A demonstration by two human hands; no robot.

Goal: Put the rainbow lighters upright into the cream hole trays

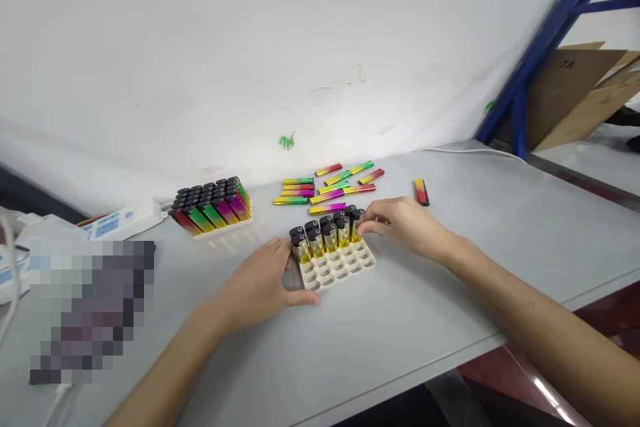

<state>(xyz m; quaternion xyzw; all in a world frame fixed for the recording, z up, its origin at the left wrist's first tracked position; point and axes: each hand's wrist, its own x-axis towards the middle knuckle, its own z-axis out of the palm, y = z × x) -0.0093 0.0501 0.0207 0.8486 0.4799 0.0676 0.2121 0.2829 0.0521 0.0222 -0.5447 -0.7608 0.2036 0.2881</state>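
A cream tray [341, 269] with rows of holes lies on the table, and clear-yellow lighters [330, 240] with black tops stand upright in its back rows. The front rows of holes are bare. My left hand [260, 287] grips the tray at its left side, thumb along the front corner and fingers by the back corner. At the right end of the standing lighters, my right hand [400, 223] pinches a lighter [357, 223] between thumb and fingers. The fingers partly hide that lighter, whose lower end is at the tray's holes.
Behind the tray several colourful metallic lighters [327, 196] lie loose. Another red-yellow lighter [421, 192] lies to the right. A full tray of coloured lighters [215, 207] stands left, near a white power strip [115, 221]. A pixelated patch [95, 313] covers the left side. Cardboard boxes [575, 93] stand beyond the blue frame [530, 53].
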